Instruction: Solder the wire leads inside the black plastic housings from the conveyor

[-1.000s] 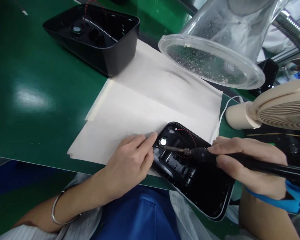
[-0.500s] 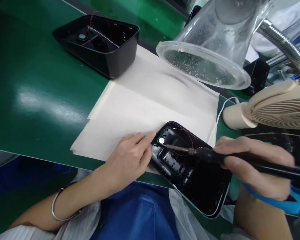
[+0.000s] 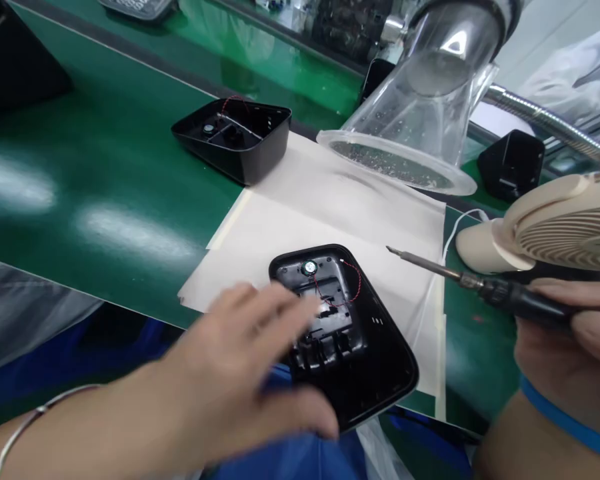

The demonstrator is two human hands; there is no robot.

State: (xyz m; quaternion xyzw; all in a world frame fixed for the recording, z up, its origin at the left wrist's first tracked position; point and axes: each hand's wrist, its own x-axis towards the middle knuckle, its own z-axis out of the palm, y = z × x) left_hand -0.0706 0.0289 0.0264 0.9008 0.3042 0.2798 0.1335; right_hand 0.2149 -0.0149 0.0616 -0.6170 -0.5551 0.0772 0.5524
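Observation:
A black plastic housing (image 3: 375, 353) lies open side up at the front edge of the bench. Inside it are a small round part with a bright centre (image 3: 309, 267) and a twisted red wire (image 3: 359, 283). My left hand (image 3: 240, 360), blurred, is over the housing's left side with thumb and fingers apart; I cannot tell whether it touches. My right hand (image 3: 570, 327) grips a soldering iron (image 3: 510, 300) by its black handle. The iron's tip points left, above the paper and clear of the housing.
White paper (image 3: 300, 213) is taped to the green bench (image 3: 130, 180). A second black housing (image 3: 260, 157) stands at its far left corner. A clear fume hood (image 3: 405, 127) hangs over the back, and a beige fan (image 3: 485, 247) stands at right. Another black housing (image 3: 513, 163) is behind the fan.
My right hand has drawn the soldering iron away from the round part, up and right. My left hand has spread its fingers and shifted over the housing, which now sits turned.

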